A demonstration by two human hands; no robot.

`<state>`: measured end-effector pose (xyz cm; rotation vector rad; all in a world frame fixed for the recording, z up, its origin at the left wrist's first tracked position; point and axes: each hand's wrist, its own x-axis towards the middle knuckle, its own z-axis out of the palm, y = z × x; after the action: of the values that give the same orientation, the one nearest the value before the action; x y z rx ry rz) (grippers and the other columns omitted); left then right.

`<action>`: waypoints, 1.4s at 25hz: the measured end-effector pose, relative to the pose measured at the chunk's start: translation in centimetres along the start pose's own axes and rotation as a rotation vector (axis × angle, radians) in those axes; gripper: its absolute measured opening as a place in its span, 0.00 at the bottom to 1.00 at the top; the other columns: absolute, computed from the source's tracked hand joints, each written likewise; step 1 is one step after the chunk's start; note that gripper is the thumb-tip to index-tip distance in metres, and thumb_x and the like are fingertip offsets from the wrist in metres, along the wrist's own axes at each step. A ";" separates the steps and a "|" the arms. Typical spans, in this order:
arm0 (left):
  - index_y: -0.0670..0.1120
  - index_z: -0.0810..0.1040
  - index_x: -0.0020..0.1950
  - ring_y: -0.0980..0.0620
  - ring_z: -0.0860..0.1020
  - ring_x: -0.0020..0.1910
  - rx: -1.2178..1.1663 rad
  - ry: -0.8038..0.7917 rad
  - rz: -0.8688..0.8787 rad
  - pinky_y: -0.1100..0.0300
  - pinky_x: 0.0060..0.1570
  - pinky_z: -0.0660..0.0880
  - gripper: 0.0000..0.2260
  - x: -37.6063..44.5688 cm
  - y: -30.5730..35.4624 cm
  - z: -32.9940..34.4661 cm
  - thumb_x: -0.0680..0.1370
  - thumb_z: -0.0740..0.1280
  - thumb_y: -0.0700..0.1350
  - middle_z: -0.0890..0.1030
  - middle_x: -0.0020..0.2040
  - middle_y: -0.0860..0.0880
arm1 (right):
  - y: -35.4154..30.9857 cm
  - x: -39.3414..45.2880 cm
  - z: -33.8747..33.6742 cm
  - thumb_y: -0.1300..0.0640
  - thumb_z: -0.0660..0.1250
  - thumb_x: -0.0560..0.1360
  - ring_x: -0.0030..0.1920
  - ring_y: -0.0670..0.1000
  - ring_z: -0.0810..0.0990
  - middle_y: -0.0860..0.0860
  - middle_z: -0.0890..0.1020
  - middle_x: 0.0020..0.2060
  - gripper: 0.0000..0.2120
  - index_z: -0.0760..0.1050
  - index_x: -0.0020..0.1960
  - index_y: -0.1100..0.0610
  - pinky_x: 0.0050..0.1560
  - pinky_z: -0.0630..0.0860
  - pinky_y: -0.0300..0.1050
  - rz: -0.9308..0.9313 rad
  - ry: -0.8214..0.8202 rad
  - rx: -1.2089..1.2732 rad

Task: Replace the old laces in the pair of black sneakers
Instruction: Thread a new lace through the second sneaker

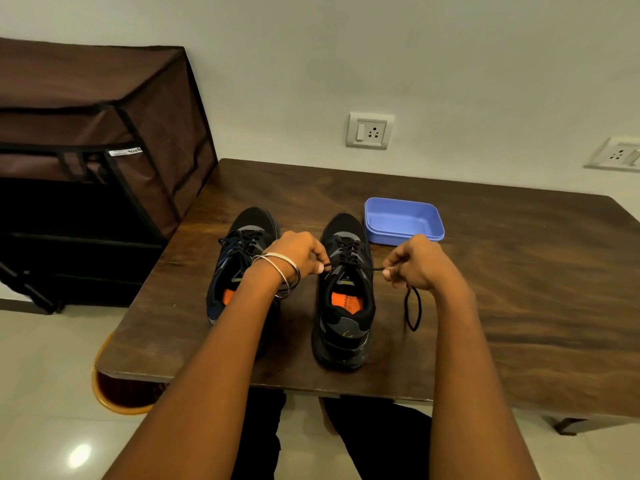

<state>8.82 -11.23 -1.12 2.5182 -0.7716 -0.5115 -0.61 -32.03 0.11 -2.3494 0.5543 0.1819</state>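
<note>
Two black sneakers with orange insoles stand side by side on a brown wooden table [502,289], toes pointing away from me. The left sneaker [239,258] is laced and partly hidden by my left forearm. Black laces run up the right sneaker [346,299]. My left hand [298,254], bangles on its wrist, pinches one end of the black lace [377,269] at the top left eyelets. My right hand [415,263] pinches the other end to the shoe's right, and a loop of lace [412,310] hangs below that fist.
A shallow blue plastic tray [429,216] sits just beyond the right sneaker. A brown fabric storage cabinet [104,150] stands to the left of the table. Wall sockets [369,130] are on the white wall behind. An orange-rimmed stool [100,382] shows under the table's left corner.
</note>
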 end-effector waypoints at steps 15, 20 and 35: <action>0.40 0.76 0.43 0.50 0.79 0.33 -1.463 0.181 -0.145 0.60 0.39 0.80 0.12 0.7 4.5 2.5 0.83 0.58 0.41 0.80 0.37 0.43 | -2.9 0.3 2.3 0.53 0.60 0.83 0.39 0.54 0.83 0.57 0.83 0.40 0.14 0.78 0.47 0.61 0.50 0.80 0.51 0.047 -0.040 1.209; 0.41 0.76 0.45 0.54 0.72 0.27 -1.346 0.296 -0.154 0.62 0.32 0.76 0.11 1.4 4.8 4.3 0.83 0.56 0.35 0.76 0.35 0.46 | -2.9 1.2 4.2 0.62 0.53 0.84 0.32 0.51 0.76 0.56 0.77 0.35 0.15 0.77 0.52 0.66 0.36 0.81 0.45 0.116 -0.025 1.374; 0.40 0.73 0.52 0.45 0.84 0.42 -1.122 0.542 -0.201 0.47 0.52 0.80 0.11 2.9 4.2 5.4 0.73 0.72 0.36 0.85 0.42 0.42 | -2.3 0.5 4.5 0.69 0.70 0.74 0.26 0.47 0.79 0.57 0.82 0.31 0.04 0.80 0.41 0.64 0.30 0.79 0.38 0.134 0.242 1.152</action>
<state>6.80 -17.73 -4.01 1.5318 0.0331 -0.1917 0.95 -27.64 -1.94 -1.2133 0.6832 -0.3036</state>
